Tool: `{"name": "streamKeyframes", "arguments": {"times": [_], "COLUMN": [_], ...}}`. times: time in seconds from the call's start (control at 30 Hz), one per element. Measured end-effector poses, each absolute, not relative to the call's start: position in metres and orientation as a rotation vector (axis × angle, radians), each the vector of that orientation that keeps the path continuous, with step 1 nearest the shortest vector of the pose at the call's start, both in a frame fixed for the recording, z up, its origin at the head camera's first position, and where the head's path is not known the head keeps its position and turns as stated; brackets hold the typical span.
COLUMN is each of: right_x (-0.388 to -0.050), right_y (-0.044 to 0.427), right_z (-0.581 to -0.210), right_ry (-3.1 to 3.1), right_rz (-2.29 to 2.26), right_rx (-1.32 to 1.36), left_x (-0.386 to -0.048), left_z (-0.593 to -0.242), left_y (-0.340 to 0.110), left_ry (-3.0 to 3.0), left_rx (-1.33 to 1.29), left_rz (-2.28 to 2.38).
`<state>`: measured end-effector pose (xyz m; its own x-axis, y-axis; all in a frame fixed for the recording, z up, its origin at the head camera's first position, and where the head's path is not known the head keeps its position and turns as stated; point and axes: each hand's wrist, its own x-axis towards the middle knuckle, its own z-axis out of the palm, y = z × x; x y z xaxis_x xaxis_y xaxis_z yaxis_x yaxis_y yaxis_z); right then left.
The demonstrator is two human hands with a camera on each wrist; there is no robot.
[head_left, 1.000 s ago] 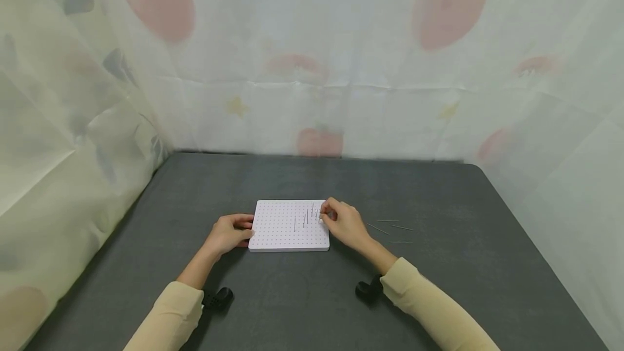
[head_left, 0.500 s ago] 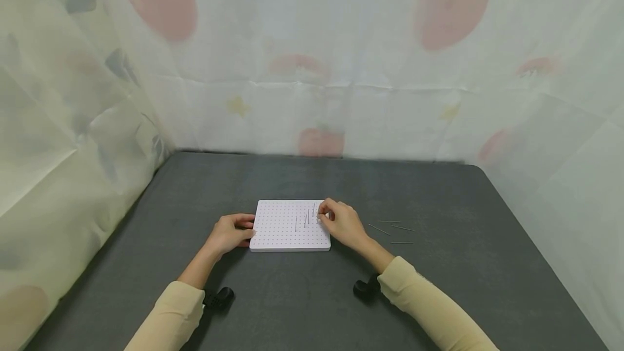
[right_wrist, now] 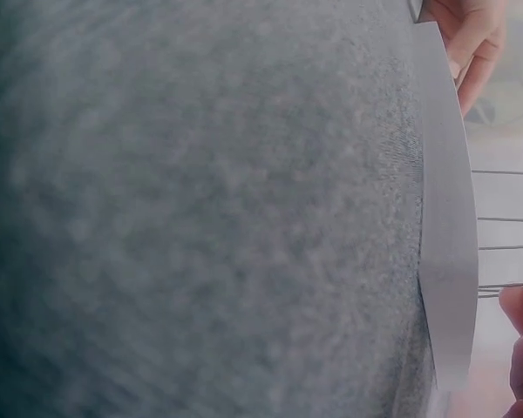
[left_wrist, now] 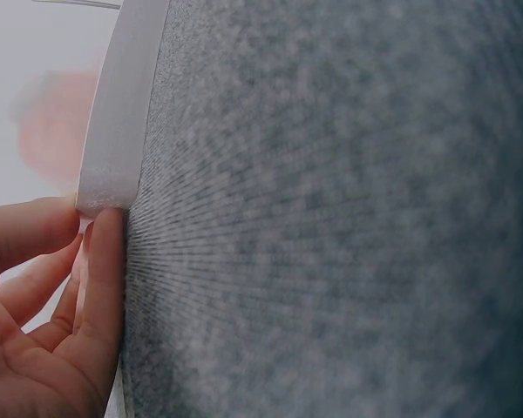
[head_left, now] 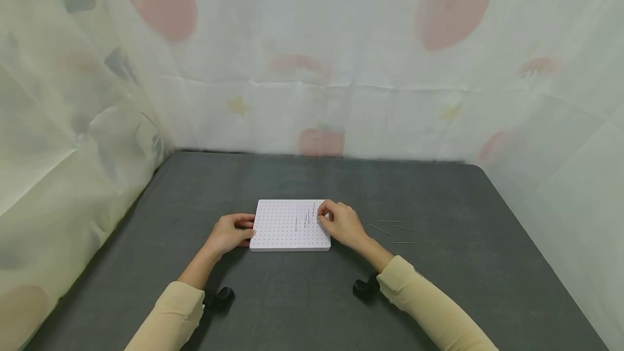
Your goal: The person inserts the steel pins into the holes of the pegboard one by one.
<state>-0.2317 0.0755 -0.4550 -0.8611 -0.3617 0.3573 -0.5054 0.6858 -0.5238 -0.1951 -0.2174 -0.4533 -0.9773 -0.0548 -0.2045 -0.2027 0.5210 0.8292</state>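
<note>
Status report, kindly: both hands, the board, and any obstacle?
Left hand holds white board by left edge. Right hand pinches pin near right edge. Board flat on table. Standing pins close by, possible obstacle.

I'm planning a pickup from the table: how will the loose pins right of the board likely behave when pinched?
The loose pins look thin and straight, so one is probably stiff and light. Lying flat on the dark table, it may be awkward to pinch and might roll if nudged.
</note>
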Motion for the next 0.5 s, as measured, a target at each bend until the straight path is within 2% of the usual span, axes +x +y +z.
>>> {"name": "streamKeyframes", "arguments": {"times": [0.5], "right_x": [-0.2323], "right_y": [0.0799], "right_z": [-0.45], "right_ry": [-2.732], "right_rz": [0.889], "right_rx": [0.721], "left_x": [-0.195], "left_z": [-0.4519], "left_y": [-0.2175], "left_ry": [2.598], "left_rx": [-0.214], "left_rz": [1.45]}}
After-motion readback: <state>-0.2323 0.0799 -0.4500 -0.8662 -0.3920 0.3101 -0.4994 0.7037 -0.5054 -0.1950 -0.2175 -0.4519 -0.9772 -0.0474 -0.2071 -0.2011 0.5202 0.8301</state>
